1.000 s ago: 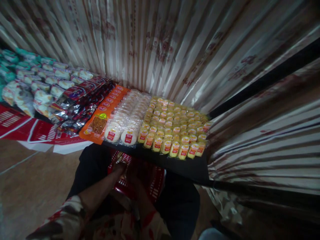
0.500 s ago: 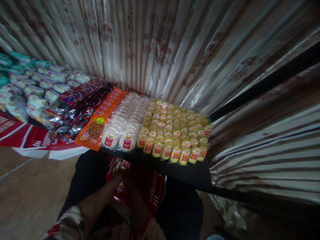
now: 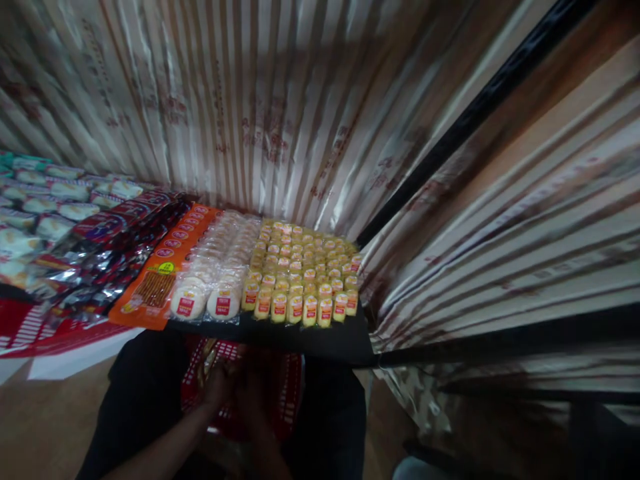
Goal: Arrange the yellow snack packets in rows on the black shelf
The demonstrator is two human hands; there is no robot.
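Observation:
A red plastic basket with slotted sides sits between my knees, below the edge of a dark shelf. My left hand is inside it with fingers curled, beside some gold-wrapped packets. What it grips, if anything, is lost in shadow. Close against it, my right hand reaches into the same basket; its fingers are too dark to make out. Above the hands, the shelf carries rows of small yellow wrapped cakes, round white crackers in clear wrap and an orange pack of sticks.
Dark red foil packets and white-and-green wrapped snacks lie farther left on the shelf. Another red basket shows below them. A pleated curtain hangs behind, crossed by a black bar at right.
The view has swung to the right, so the shelf and snacks sit farther left and lower. Both hands remain close together in the basket.

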